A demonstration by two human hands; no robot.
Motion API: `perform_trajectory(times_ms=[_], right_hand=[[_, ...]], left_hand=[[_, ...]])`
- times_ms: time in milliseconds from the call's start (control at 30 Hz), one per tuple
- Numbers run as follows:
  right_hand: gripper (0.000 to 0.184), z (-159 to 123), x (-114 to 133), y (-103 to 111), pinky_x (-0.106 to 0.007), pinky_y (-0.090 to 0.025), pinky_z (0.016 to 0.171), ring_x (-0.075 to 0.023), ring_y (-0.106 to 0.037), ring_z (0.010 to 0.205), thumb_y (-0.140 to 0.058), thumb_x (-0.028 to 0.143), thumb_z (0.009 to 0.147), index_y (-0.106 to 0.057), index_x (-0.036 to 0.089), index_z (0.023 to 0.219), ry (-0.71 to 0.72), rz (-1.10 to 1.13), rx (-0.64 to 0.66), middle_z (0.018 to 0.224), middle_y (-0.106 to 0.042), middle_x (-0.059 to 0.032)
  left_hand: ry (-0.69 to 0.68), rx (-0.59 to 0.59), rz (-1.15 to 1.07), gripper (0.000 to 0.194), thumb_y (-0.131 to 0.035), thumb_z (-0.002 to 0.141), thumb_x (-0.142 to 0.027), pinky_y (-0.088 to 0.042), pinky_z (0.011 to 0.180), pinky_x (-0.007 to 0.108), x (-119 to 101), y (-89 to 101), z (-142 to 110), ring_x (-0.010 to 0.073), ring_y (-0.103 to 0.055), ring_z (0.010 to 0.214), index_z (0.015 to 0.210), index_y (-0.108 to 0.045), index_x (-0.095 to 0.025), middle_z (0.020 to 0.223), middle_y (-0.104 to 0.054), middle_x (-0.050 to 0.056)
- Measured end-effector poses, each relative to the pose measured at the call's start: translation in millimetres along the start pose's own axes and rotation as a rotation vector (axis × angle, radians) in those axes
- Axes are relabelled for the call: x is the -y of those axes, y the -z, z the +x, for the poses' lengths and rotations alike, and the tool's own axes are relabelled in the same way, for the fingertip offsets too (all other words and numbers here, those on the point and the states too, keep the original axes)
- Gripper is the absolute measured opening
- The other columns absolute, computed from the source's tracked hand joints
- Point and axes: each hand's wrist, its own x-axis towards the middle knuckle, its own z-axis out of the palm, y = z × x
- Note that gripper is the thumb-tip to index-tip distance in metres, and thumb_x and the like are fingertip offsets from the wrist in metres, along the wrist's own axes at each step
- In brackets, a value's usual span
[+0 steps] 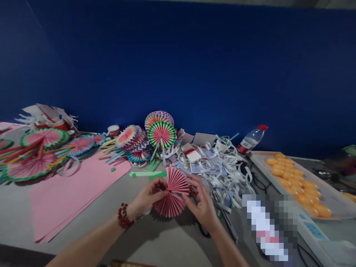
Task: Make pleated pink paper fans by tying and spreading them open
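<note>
Pleated pink paper fan (176, 181), held over the grey table (119, 190) between two hands. Probably light, springy and easily creased, it is best taken at the hub (169, 190). The left hand (154, 193) pinches beside the hub; the right hand (201, 203), half-curled, meets the rim, its grip unclear. Pink sheets (69, 200) lie left, white paper strips (233, 178) right.

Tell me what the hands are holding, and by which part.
A pink pleated paper fan: the left hand holds it near the centre, the right hand by its right-hand outer edge.
</note>
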Motion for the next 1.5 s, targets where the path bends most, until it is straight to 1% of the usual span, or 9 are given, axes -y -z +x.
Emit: perform_trajectory(times_ms=[200, 433, 600, 800, 933, 1133, 1233, 1367, 1500], right_hand=[[0.016, -2.5, -1.9, 5.8, -0.028, -0.061, 0.071, -0.0216, -0.066, 0.101, -0.058, 0.020, 0.093, -0.063, 0.024, 0.108, 0.098, -0.168, 0.006, 0.118, -0.058, -0.0119], [0.012, 1.1, 1.5, 11.0, -0.030, -0.053, 0.083, -0.0193, -0.065, 0.096, -0.055, 0.017, 0.094, -0.066, 0.023, 0.096, 0.124, -0.299, 0.092, 0.102, -0.063, -0.0071], [0.011, 3.0, 4.5, 12.2, -0.035, -0.052, 0.085, -0.0222, -0.063, 0.098, -0.056, 0.021, 0.093, -0.066, 0.023, 0.091, 0.140, -0.359, 0.058, 0.101, -0.063, -0.0080], [0.020, 0.5, 11.7, 9.7, -0.043, -0.049, 0.091, -0.0271, -0.058, 0.109, -0.059, 0.025, 0.089, -0.065, 0.025, 0.108, 0.199, -0.435, 0.063, 0.116, -0.058, -0.0101], [0.020, 0.1, 14.7, 7.0, -0.043, -0.047, 0.093, -0.0269, -0.056, 0.110, -0.059, 0.023, 0.088, -0.063, 0.024, 0.108, 0.239, -0.454, 0.092, 0.118, -0.056, -0.0100], [0.022, 0.3, 12.1, 5.9, -0.042, -0.047, 0.095, -0.0264, -0.056, 0.113, -0.059, 0.024, 0.089, -0.065, 0.025, 0.111, 0.257, -0.514, 0.138, 0.119, -0.058, -0.0094], [0.025, -0.8, 11.6, 4.1, -0.045, -0.043, 0.100, -0.0269, -0.054, 0.115, -0.059, 0.023, 0.090, -0.065, 0.027, 0.113, 0.270, -0.585, 0.164, 0.121, -0.059, -0.0084], [0.025, -2.0, 14.7, -0.7, -0.049, -0.035, 0.109, -0.0260, -0.055, 0.112, -0.061, 0.021, 0.090, -0.066, 0.027, 0.113, 0.274, -0.641, 0.205, 0.116, -0.065, -0.0058], [0.017, -2.2, 18.7, -5.6, -0.048, -0.034, 0.109, -0.0240, -0.056, 0.107, -0.060, 0.023, 0.092, -0.067, 0.025, 0.108, 0.262, -0.628, 0.212, 0.106, -0.068, -0.0043]], left_hand=[[0.022, -0.055, -0.096, 0.028, -0.077, 0.081, -0.035, -0.044, 0.064, 0.021, 10.0, 5.0, 0.8, 0.0127, -0.057, 0.078, 0.095, -0.061, -0.018, 0.088, -0.061, 0.001], [0.046, -0.109, -0.145, 0.024, -0.077, 0.082, -0.031, -0.045, 0.070, 0.021, 18.0, 6.3, -0.3, 0.0121, -0.057, 0.080, 0.094, -0.062, -0.018, 0.090, -0.062, 0.001], [0.060, -0.166, -0.130, 0.023, -0.076, 0.082, -0.033, -0.045, 0.070, 0.021, 14.9, 3.7, -2.6, 0.0117, -0.057, 0.079, 0.093, -0.062, -0.018, 0.088, -0.062, 0.001], [0.094, -0.153, -0.127, 0.026, -0.075, 0.082, -0.037, -0.045, 0.068, 0.022, 15.6, 1.9, -4.1, 0.0140, -0.059, 0.079, 0.094, -0.062, -0.018, 0.089, -0.064, 0.002], [0.085, -0.156, -0.128, 0.026, -0.075, 0.083, -0.037, -0.043, 0.064, 0.022, 17.9, 1.3, -5.1, 0.0131, -0.058, 0.076, 0.096, -0.061, -0.019, 0.087, -0.064, 0.001], [0.035, -0.107, -0.130, 0.027, -0.076, 0.081, -0.038, -0.048, 0.079, 0.027, 16.0, -5.1, -7.0, 0.0167, -0.060, 0.087, 0.095, -0.064, -0.018, 0.094, -0.065, 0.005], [0.039, -0.098, -0.135, 0.028, -0.077, 0.080, -0.039, -0.049, 0.079, 0.028, 15.3, -9.3, -8.5, 0.0171, -0.060, 0.086, 0.094, -0.063, -0.018, 0.093, -0.065, 0.005], [0.052, -0.086, -0.140, 0.026, -0.077, 0.081, -0.036, -0.048, 0.078, 0.028, 16.8, -13.4, -10.4, 0.0162, -0.060, 0.084, 0.094, -0.063, -0.018, 0.091, -0.064, 0.004], [0.044, -0.057, -0.135, 0.023, -0.074, 0.084, -0.032, -0.047, 0.077, 0.027, 20.5, -16.0, -12.3, 0.0155, -0.059, 0.084, 0.096, -0.063, -0.018, 0.091, -0.064, 0.004]])
